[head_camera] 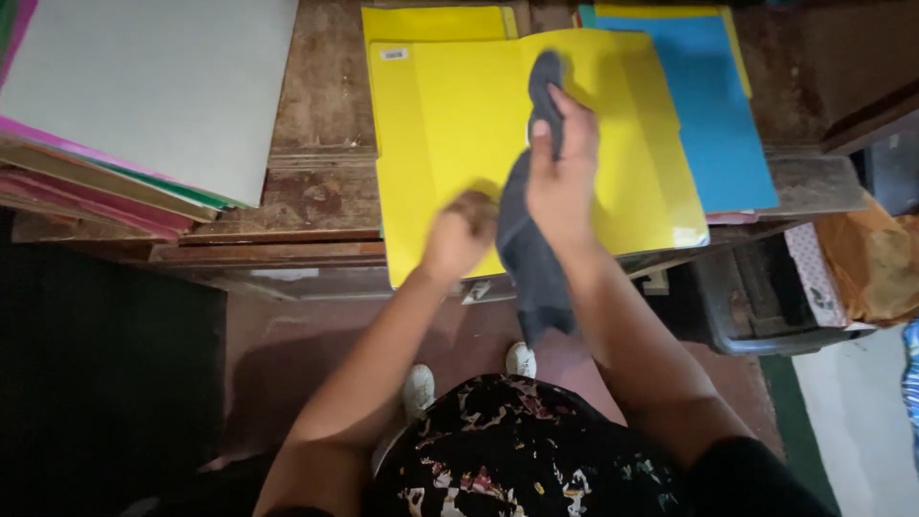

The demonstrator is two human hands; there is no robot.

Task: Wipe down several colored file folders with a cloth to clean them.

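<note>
— So, starting at the far left, what lies on the wooden bench (325, 105)?

— A slanting stack of paper sheets (144, 96), pale grey on top, with pink, green and cream edges showing beneath it. It sits well apart from the hands.

— And moving inward?

— Bare worn wood, then a yellow folder (450, 124) lying flat at the front of the bench, its near edge reaching past the bench's lip. Another yellow sheet (436, 21) peeks out behind it.

— Where is the left hand (461, 235)?

— On the near part of that yellow folder, fingers curled together into a loose fist and pressing down. It is somewhat blurred, so I cannot tell if anything is pinched inside it.

— And the right hand (560, 172)?

— Just beside the left, farther up the folder. It lies flat with its fingers close together, pressed onto a dark grey cloth (525, 258). The cloth runs from under the fingertips, where one end pokes out toward the folder's back edge, down beneath the palm, and hangs off the front of the bench.

— What is to the right of that?

— A blue folder (723, 124), partly tucked under the yellow one, with a yellow strip along its far edges. Beyond it, below the bench, stands a dark crate (756, 316), and crumpled brown paper (876, 263) lies at the right edge.
</note>
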